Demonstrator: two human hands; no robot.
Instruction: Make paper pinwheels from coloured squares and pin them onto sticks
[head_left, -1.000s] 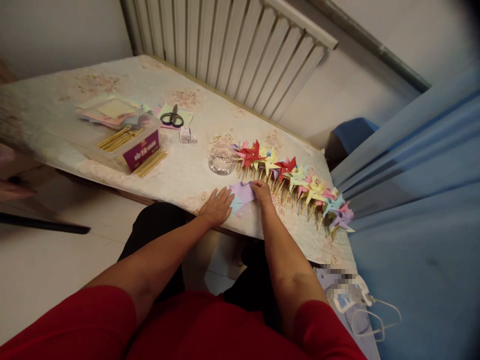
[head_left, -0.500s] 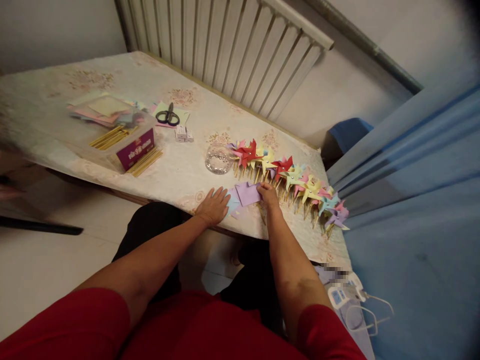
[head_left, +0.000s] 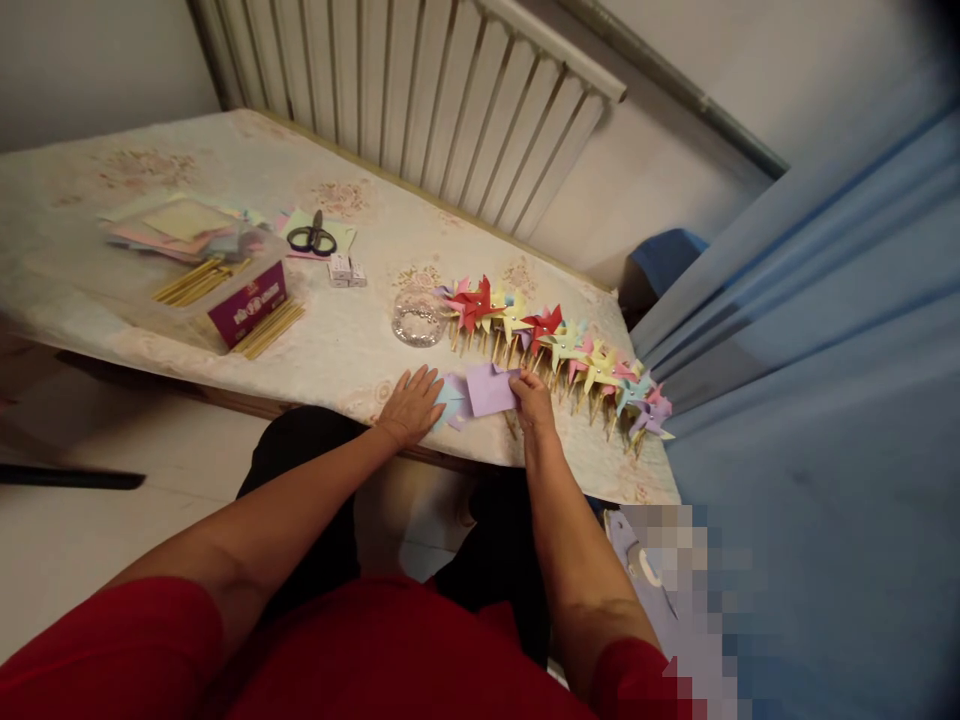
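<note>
Between thumb and fingers, my right hand [head_left: 533, 399] pinches the edge of a purple sheet of paper [head_left: 491, 391], which has cuts in it. My left hand [head_left: 409, 407] lies flat with its fingers spread, touching a light blue paper [head_left: 450, 396] near the table's front edge. Part of another purple paper [head_left: 458, 421] shows beside the blue one. Behind my right hand stretches a row of paper pinwheels [head_left: 566, 344] on wooden sticks, in red, yellow, pink, blue and purple. A clear round dish [head_left: 418, 316] of small shiny pieces sits left of the row.
At the left is a clear plastic box [head_left: 247, 305] with wooden sticks [head_left: 201, 282]; more sticks [head_left: 270, 330] lie beside it. Coloured paper sheets [head_left: 180, 222], black-handled scissors [head_left: 312, 236] and small white boxes [head_left: 346, 270] are farther back. A blue curtain [head_left: 810, 400] hangs at the right.
My right hand has drawn the purple sheet slightly away from the papers by my left hand, uncovering more of them. The whole view has shifted a little.
</note>
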